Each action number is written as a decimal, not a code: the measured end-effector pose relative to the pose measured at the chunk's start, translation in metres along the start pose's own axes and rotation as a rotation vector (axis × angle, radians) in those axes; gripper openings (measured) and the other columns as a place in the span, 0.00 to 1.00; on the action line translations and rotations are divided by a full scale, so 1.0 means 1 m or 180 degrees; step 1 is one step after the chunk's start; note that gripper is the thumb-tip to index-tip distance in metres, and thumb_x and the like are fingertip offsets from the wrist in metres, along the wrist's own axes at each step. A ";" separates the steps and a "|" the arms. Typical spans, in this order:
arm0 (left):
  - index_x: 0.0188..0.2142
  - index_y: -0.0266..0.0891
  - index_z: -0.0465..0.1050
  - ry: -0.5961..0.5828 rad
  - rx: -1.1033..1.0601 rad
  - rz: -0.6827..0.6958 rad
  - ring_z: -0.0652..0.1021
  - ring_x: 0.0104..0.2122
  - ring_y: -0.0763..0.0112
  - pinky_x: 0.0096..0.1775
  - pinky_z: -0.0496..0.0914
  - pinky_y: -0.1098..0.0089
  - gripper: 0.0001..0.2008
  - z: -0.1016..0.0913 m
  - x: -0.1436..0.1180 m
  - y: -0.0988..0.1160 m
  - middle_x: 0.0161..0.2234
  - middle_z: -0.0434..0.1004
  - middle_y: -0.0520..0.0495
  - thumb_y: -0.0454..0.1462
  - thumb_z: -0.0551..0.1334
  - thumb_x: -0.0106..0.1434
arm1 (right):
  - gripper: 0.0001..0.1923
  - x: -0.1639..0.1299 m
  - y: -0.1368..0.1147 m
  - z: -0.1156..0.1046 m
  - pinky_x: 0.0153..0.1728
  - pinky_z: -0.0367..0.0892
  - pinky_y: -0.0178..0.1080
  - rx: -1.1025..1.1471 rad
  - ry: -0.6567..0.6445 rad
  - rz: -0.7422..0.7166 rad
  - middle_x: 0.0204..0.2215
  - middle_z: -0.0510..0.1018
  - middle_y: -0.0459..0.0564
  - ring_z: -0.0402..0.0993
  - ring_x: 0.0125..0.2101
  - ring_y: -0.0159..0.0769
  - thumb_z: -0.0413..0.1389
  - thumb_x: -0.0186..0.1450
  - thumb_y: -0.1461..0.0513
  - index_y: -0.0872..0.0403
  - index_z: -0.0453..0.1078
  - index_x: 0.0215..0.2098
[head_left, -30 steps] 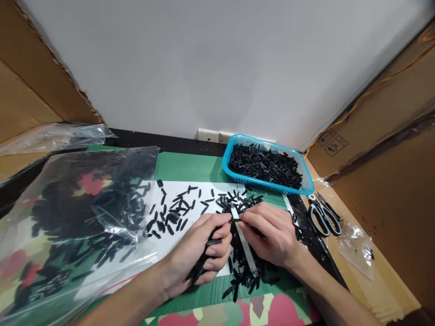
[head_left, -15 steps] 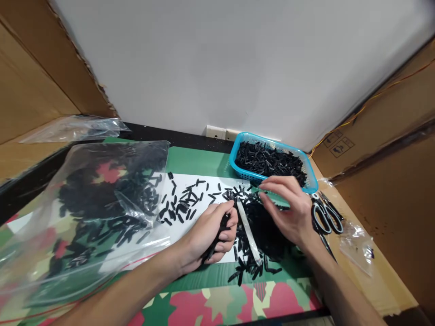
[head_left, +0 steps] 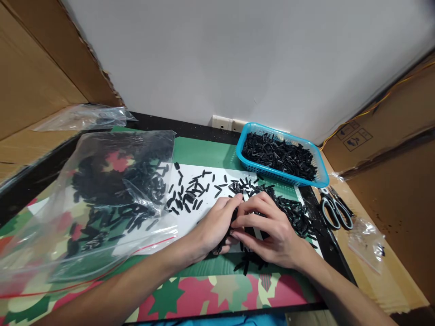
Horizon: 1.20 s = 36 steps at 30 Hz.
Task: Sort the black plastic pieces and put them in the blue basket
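Observation:
My left hand (head_left: 217, 222) is closed around a bunch of small black strips (head_left: 222, 242), whose ends poke out below the fingers. Against it, my right hand (head_left: 272, 228) has its fingers bent, with the tips close together at the left fingers; whatever they pinch is hidden. Under and behind the right hand lies a heap of loose black strips (head_left: 294, 210). A narrow white stick (head_left: 258, 234) shows partly between my right fingers and thumb. More black strips (head_left: 192, 192) are scattered over the white sheet (head_left: 210, 183) left of the hands.
A blue basket (head_left: 282, 174) full of black strips stands at the back right. On the left lies a clear zip bag (head_left: 112, 194) with black strips. Scissors (head_left: 335, 210) and a small clear bag (head_left: 367, 240) rest at the right. Cardboard walls (head_left: 394, 199) flank the table.
My right hand has moved left and down from above the heap to meet my left hand. Its spread fingers have drawn together. The view has shifted slightly.

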State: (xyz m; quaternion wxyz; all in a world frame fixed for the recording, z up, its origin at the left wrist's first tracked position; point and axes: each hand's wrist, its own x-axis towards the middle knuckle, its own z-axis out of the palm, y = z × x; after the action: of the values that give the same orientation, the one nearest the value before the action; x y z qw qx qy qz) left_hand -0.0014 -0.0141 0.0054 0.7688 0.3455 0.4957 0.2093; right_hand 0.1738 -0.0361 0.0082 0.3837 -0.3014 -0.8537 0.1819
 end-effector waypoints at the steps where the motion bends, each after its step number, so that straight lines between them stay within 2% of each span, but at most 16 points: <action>1: 0.42 0.46 0.60 0.0023 0.0005 0.0034 0.58 0.13 0.78 0.14 0.53 0.80 0.18 0.000 0.000 0.000 0.17 0.60 0.61 0.57 0.55 0.73 | 0.05 0.000 -0.001 0.000 0.43 0.70 0.45 0.0028 -0.0018 0.0020 0.41 0.79 0.54 0.70 0.41 0.40 0.62 0.70 0.67 0.56 0.76 0.44; 4: 0.41 0.47 0.61 0.0049 -0.0031 0.0036 0.57 0.14 0.78 0.14 0.50 0.80 0.17 0.000 0.000 0.000 0.17 0.58 0.62 0.56 0.55 0.73 | 0.04 0.001 -0.001 0.003 0.44 0.71 0.45 0.0118 -0.0038 -0.0051 0.40 0.79 0.54 0.70 0.41 0.40 0.60 0.71 0.69 0.56 0.74 0.43; 7: 0.37 0.46 0.60 -0.0069 -0.0120 -0.0024 0.54 0.14 0.79 0.14 0.48 0.81 0.18 0.001 -0.001 0.003 0.16 0.54 0.62 0.56 0.55 0.73 | 0.07 0.000 0.000 0.006 0.45 0.73 0.45 0.0261 0.0149 -0.0182 0.38 0.80 0.54 0.74 0.41 0.40 0.58 0.72 0.72 0.55 0.72 0.43; 10: 0.32 0.44 0.60 -0.0271 -0.0118 -0.0018 0.54 0.14 0.80 0.14 0.47 0.81 0.22 -0.001 -0.001 0.005 0.16 0.54 0.61 0.57 0.57 0.72 | 0.08 -0.002 0.002 0.005 0.45 0.76 0.43 0.0454 0.0549 0.0012 0.37 0.82 0.53 0.78 0.40 0.39 0.57 0.72 0.73 0.55 0.71 0.44; 12: 0.31 0.44 0.60 -0.0364 -0.0130 -0.0003 0.53 0.15 0.81 0.13 0.47 0.82 0.24 -0.003 -0.001 0.006 0.17 0.54 0.61 0.58 0.58 0.71 | 0.08 -0.003 0.003 0.003 0.41 0.76 0.40 0.0395 0.0761 0.0199 0.36 0.83 0.52 0.79 0.37 0.37 0.58 0.72 0.72 0.54 0.72 0.44; 15: 0.30 0.43 0.61 -0.0492 -0.0198 0.0060 0.53 0.15 0.81 0.13 0.46 0.83 0.24 -0.005 -0.001 0.007 0.17 0.54 0.61 0.58 0.59 0.70 | 0.08 -0.004 0.006 -0.001 0.36 0.75 0.34 0.0131 0.0887 0.0280 0.34 0.84 0.48 0.79 0.32 0.32 0.60 0.71 0.71 0.53 0.73 0.44; 18: 0.31 0.43 0.61 -0.0681 -0.0202 0.0164 0.53 0.14 0.81 0.12 0.47 0.83 0.24 -0.005 -0.002 0.007 0.17 0.56 0.61 0.59 0.58 0.70 | 0.06 -0.004 0.007 -0.001 0.37 0.77 0.31 0.0066 0.0960 0.0326 0.35 0.85 0.47 0.82 0.32 0.30 0.62 0.72 0.69 0.52 0.74 0.45; 23: 0.32 0.44 0.60 -0.0819 -0.0157 0.0199 0.54 0.14 0.81 0.12 0.51 0.84 0.24 -0.005 -0.005 0.009 0.16 0.57 0.61 0.60 0.59 0.69 | 0.07 -0.003 0.009 0.001 0.34 0.78 0.29 0.0460 0.0899 0.0615 0.37 0.84 0.46 0.84 0.31 0.29 0.62 0.73 0.65 0.52 0.72 0.49; 31: 0.30 0.42 0.60 -0.0979 -0.0112 0.0404 0.54 0.13 0.82 0.13 0.52 0.84 0.23 -0.006 -0.005 0.008 0.16 0.57 0.61 0.56 0.58 0.72 | 0.05 -0.005 0.014 -0.001 0.29 0.75 0.29 0.0861 0.0799 0.0894 0.29 0.82 0.42 0.80 0.25 0.28 0.62 0.73 0.62 0.52 0.72 0.45; 36: 0.30 0.43 0.60 -0.0746 -0.0262 0.0472 0.52 0.13 0.82 0.12 0.50 0.84 0.24 -0.004 -0.005 0.009 0.15 0.55 0.62 0.57 0.58 0.72 | 0.10 -0.007 0.017 -0.001 0.33 0.75 0.31 0.0577 0.0612 0.0908 0.34 0.83 0.45 0.81 0.30 0.30 0.62 0.73 0.62 0.52 0.71 0.51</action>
State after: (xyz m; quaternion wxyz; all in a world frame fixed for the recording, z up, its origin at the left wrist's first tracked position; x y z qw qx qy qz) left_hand -0.0071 -0.0093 0.0140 0.8174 0.3714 0.3666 0.2438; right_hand 0.1847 -0.0274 -0.0043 0.4594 -0.3995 -0.7419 0.2808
